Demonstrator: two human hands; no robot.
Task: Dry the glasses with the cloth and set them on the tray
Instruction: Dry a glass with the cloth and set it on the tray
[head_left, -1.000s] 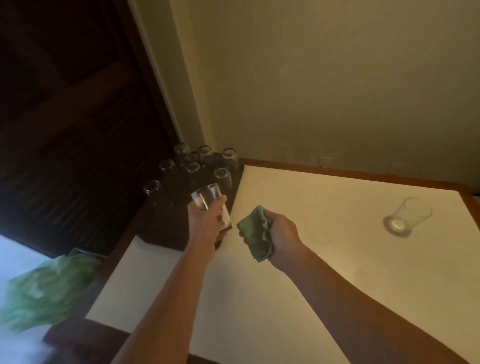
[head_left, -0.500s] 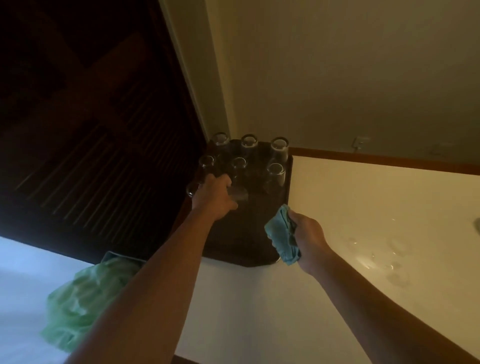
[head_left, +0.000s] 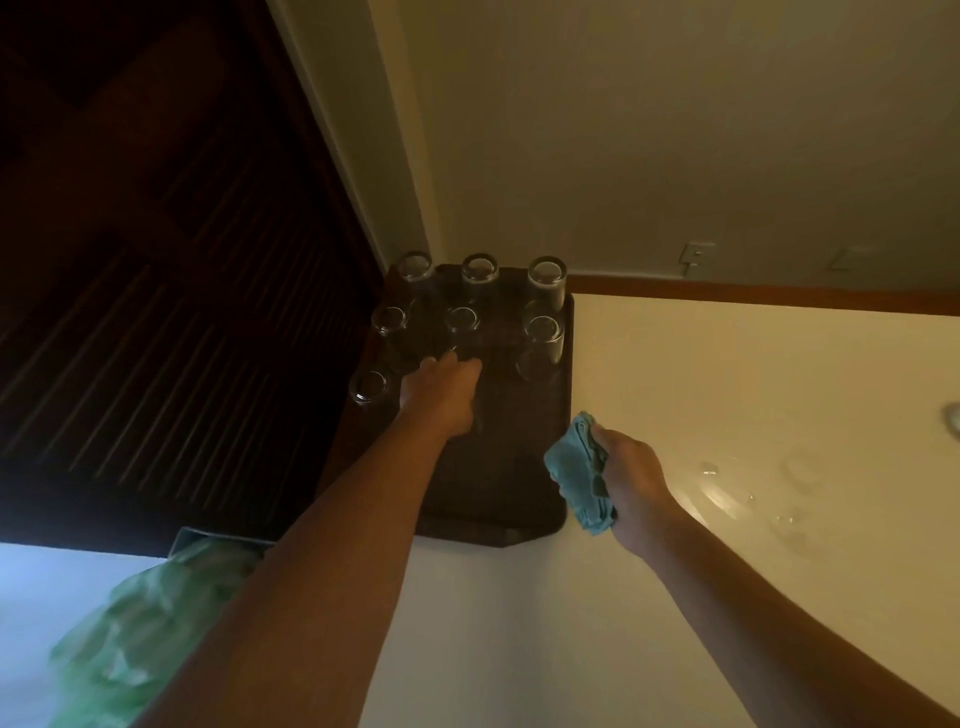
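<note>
A dark brown tray (head_left: 511, 467) lies at the table's far left corner with several clear glasses (head_left: 544, 332) standing upside down in rows on it. My left hand (head_left: 441, 389) reaches over the tray's third row, beside a glass (head_left: 370, 387), its fingers curled down round a glass (head_left: 458, 351) that it almost wholly hides. My right hand (head_left: 634, 480) hovers at the tray's right edge and grips a bunched teal cloth (head_left: 576, 470).
The cream table top (head_left: 519, 623) shows wet ring marks (head_left: 727, 488) on the right. The base of another glass (head_left: 953, 421) peeks in at the right edge. A green plastic bag (head_left: 145, 613) sits low left, beside a dark louvred door (head_left: 156, 312).
My left hand carried the glass from above the table to the tray and lowered it into the third row. The right hand with the cloth stayed beside the tray. The view swung left.
</note>
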